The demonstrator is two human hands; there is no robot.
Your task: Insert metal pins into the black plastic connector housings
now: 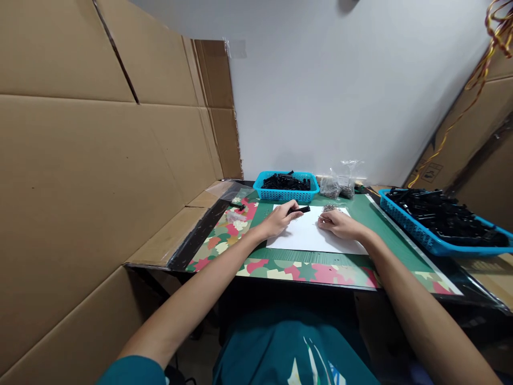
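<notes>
Above a white sheet of paper point(308, 240), my left hand point(279, 219) is closed around a small black plastic piece point(303, 209), whose end sticks out to the right past the fingers. To its right, my right hand point(339, 223) has its fingertips pinched together close to the paper. A thin, pale, pin-like bit shows at those fingertips, too small to name. Just behind the right hand lies a small pile of tiny metal parts point(331, 208), partly covered by that hand.
At the back stands a blue basket point(285, 196) of black parts; a larger blue basket point(425, 232) of similar parts is at right. Clear plastic bags point(340, 187) sit by the wall. Cardboard point(100, 176) walls the left side. A black piece point(237, 206) lies at back left.
</notes>
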